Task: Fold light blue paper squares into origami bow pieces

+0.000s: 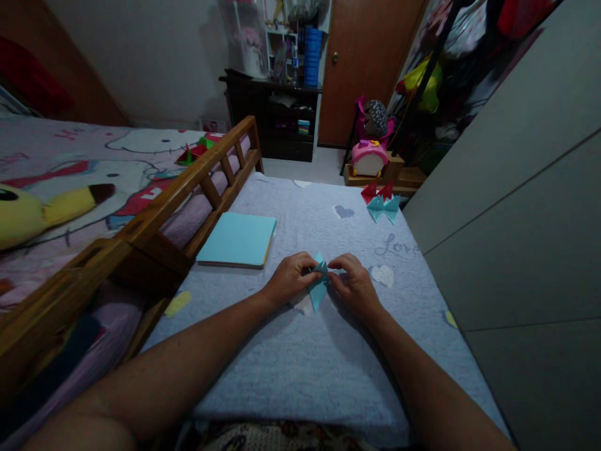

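Observation:
A small light-blue origami piece (318,297), folded to a pointed diamond shape, is between my two hands above the bed. My left hand (295,277) pinches its left side between thumb and fingers. On the other side, my right hand (353,285) has thumb and forefinger closed at the piece's right edge, near a raised flap. The fingertips partly cover the folds. Left of my hands lies a stack of square light-blue paper (239,239).
Finished-looking blue origami pieces (383,208) and red ones (370,191) sit at the bed's far right corner. A wooden rail (188,194) runs along the left, with another bed beyond. A pale cabinet (526,219) borders the right side. The bed sheet (300,376) lies beneath.

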{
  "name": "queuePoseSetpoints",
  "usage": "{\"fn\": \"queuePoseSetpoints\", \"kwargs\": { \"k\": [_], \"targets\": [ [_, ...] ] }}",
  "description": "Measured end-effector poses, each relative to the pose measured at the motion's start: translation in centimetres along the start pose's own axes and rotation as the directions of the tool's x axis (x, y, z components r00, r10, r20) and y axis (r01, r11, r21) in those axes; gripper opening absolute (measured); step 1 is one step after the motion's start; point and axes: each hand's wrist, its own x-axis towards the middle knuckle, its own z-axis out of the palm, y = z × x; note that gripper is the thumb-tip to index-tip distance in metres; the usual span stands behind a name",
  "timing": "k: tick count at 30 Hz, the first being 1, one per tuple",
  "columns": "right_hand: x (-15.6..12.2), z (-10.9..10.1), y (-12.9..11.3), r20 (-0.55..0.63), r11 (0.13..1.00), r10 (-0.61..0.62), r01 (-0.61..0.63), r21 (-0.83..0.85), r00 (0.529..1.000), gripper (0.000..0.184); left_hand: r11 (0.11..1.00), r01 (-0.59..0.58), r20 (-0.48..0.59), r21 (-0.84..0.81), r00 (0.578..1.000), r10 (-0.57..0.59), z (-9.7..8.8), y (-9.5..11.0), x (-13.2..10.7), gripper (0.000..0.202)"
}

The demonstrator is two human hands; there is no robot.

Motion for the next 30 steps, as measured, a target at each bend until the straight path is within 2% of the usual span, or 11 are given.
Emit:
{"fn": "queuePoseSetpoints", "kwargs": {
  "k": [2,6,10,15,19,24,30],
  "targets": [
    [0.1,0.0,-0.4,-0.023,0.996,0.021,-0.018,0.086,1.0,0.004,1.0,-0.006,-0.004,-0.01,1.0,0.005,0.1,0.0,0.0,0.008],
    [0.1,0.0,-0.9,0.003,0.963,0.12,-0.117,0.244,0.993,0.005,0.999,-0.034,-0.031,0.016,0.999,0.035,0.3,0.0,-0.1,0.008],
    [0.0,0.0,-1.1,0.008,0.931,0.19,-0.182,0.317,0.982,0.008,0.994,-0.077,-0.05,0.084,0.995,0.081,0.3,0.3,-0.2,0.01],
    [0.0,-0.1,-1.5,-0.005,0.923,0.201,-0.188,0.335,0.979,0.009,0.983,-0.123,-0.066,0.14,0.989,0.133,0.4,0.5,-0.3,0.011],
    [0.1,-0.3,-1.8,0.001,0.927,0.187,-0.177,0.33,0.982,0.009,0.979,-0.119,-0.074,0.163,0.988,0.133,0.5,0.5,-0.4,0.012],
    [0.0,-0.4,-2.0,0.035,0.903,0.228,-0.224,0.367,0.973,0.01,0.971,-0.132,-0.068,0.197,0.987,0.148,0.4,0.7,-0.5,0.012],
    [-0.1,-0.2,-1.9,0.006,0.916,0.213,-0.202,0.347,0.977,0.009,0.971,-0.145,-0.088,0.192,0.983,0.164,0.4,0.7,-0.5,0.01]
  ]
}}
